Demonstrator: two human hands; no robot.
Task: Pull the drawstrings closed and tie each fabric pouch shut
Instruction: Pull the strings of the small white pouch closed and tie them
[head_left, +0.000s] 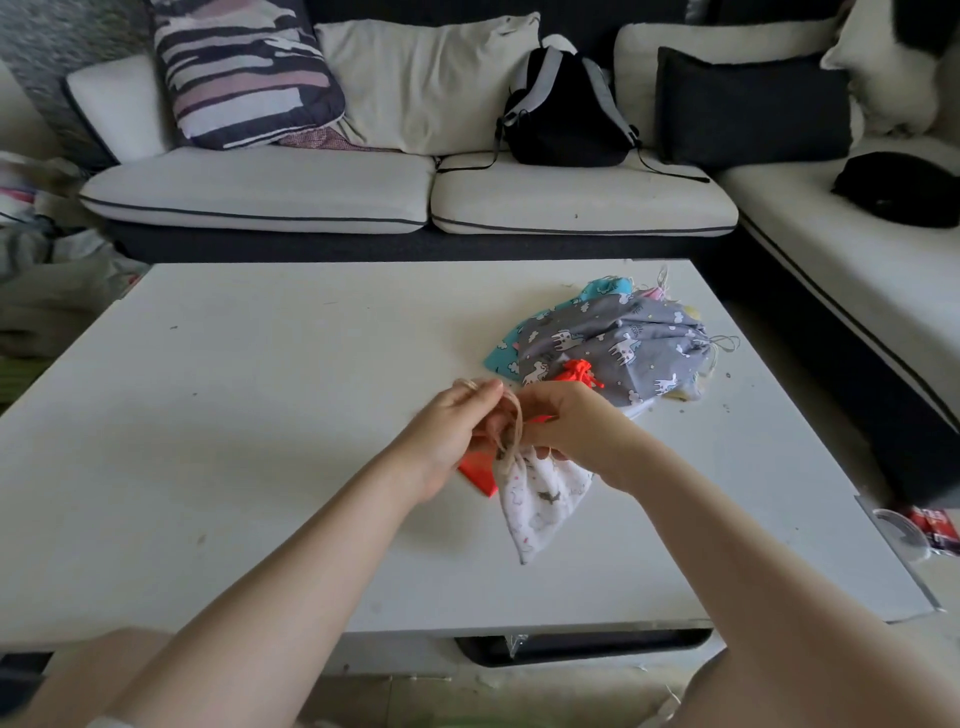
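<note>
A small white printed pouch (540, 501) hangs from my two hands just above the white table (249, 415), its neck gathered. My left hand (457, 431) pinches the tan drawstring (511, 421), which loops over its fingers. My right hand (571, 423) grips the pouch's gathered neck and the string beside it. A flat orange-red pouch (478, 475) lies under my hands, partly hidden. Behind them a pile holds a grey unicorn-print pouch (623, 348), a turquoise pouch (501, 358) beneath it and a small orange pouch (576, 374) with its neck gathered.
A white sofa (405, 192) with cushions and a black backpack (566, 109) runs along the table's far side and right. A black bag (898, 189) lies on the right seat. Clutter sits on the floor at left, and packets (930, 525) at right.
</note>
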